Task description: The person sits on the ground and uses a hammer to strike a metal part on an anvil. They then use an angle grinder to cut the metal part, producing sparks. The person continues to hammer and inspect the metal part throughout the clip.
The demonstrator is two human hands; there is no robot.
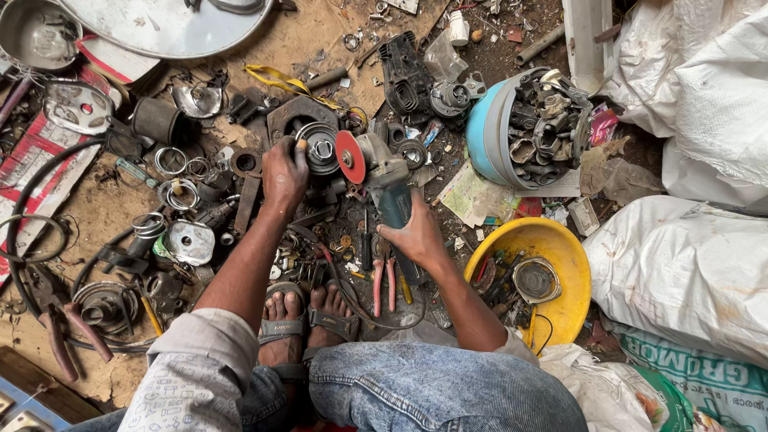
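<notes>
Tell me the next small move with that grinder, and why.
Probably tilt the angle grinder so its red disc meets the round metal part. The left hand already steadies that part, the right hand grips the grinder's body, and the disc sits right beside it.

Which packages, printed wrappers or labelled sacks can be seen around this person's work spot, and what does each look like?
Green sack: bottom right corner, green with large white lettering.
White sacks: right edge, bulging, plain and dirty white.
Printed paper sheet: on the ground under the blue tub, pale and crumpled.
Pink wrapper: right of the tub, small and shiny.
Red and white printed board: left edge, flat and worn.
</notes>
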